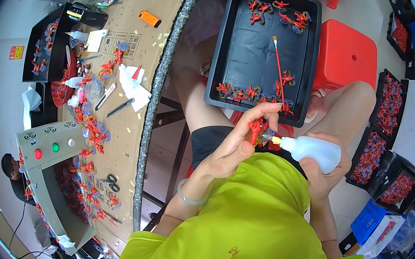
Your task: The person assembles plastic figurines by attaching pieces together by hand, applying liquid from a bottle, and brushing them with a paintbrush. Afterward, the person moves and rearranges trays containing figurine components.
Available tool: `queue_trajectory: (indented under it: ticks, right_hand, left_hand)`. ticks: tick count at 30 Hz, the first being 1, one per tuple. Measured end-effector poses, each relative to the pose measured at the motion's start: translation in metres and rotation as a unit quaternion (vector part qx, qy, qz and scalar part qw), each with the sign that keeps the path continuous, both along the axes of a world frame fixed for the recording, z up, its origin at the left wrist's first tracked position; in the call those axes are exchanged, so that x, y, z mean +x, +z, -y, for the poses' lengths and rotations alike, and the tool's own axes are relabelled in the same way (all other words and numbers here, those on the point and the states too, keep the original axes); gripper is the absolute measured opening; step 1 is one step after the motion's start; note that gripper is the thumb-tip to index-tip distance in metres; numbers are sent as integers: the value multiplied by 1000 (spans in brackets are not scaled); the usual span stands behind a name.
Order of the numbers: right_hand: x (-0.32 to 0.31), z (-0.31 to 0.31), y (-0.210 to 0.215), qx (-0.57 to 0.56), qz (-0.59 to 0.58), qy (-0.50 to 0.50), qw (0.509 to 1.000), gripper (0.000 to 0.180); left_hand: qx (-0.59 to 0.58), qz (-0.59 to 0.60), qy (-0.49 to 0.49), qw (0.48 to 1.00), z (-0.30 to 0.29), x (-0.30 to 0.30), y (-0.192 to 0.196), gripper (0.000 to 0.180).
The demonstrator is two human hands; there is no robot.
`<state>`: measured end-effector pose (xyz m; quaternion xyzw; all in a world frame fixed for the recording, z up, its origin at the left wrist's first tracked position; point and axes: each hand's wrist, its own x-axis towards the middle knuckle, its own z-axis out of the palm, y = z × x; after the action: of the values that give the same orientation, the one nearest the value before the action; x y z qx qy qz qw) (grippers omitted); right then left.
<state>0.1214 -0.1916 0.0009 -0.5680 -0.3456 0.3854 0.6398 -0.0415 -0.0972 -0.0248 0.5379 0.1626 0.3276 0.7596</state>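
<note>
Red figurine (256, 126) sat pinched in left hand's (235, 149) grip near the black tray (247, 44), right hand (325, 182) wrapped round white squeeze bottle (312, 149), nozzle (275, 139) just beside figurine; step looked like applying liquid, next move seemingly called for steady aim, light squeeze

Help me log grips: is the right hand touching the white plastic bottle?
Touching; the head view shows the right hand clasping the white plastic bottle.

From afar I see my left hand (225, 156) pinching, fingers (260, 109) arched ahead of the thumb (243, 150); my right hand (324, 182) curls in a grip, forearms (324, 225) reaching forward.
</note>
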Motion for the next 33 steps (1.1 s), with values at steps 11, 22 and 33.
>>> queue_trajectory:
  ticks: [11, 22, 33]
  right_hand:
    - [-8, -2, 3, -19, 6, 10, 1000, 33]
    - [0, -5, 8, 8, 105, 43, 994, 31]
    - [8, -12, 27, -5, 228, 101, 968, 32]
  left_hand:
    - [6, -11, 3, 1000, 1, -8, 5, 81]
    - [89, -71, -23, 993, -5, -15, 4, 78]
    - [150, -131, -63, 978, -12, -19, 5, 77]
